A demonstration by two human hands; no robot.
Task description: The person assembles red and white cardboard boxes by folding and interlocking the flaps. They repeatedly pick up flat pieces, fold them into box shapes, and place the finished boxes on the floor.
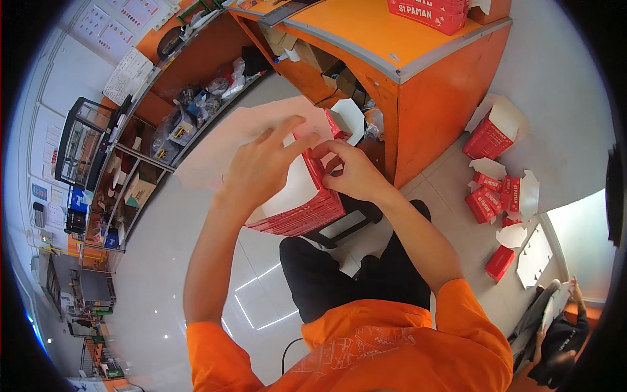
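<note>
In front of me is a thick stack of flat red-and-white cardboard carton blanks [302,215], their white inner faces up and their red edges showing along the near side. Over the top of the stack my left hand [260,168] is spread, its fingers stretched toward the red fold. My right hand [354,171] is closed, with thumb and fingers curled on the red side of the top carton blank [315,168]. Just beyond it sits a partly folded red carton [339,124] with a raised white flap. The fingertips of my right hand are partly hidden.
An orange counter [437,108] rises ahead on the right, with red cartons [431,14] on it. Several folded cartons [484,202] lie on the floor at right. Shelves with bagged goods [196,108] line the left. Another person [558,336] is at lower right.
</note>
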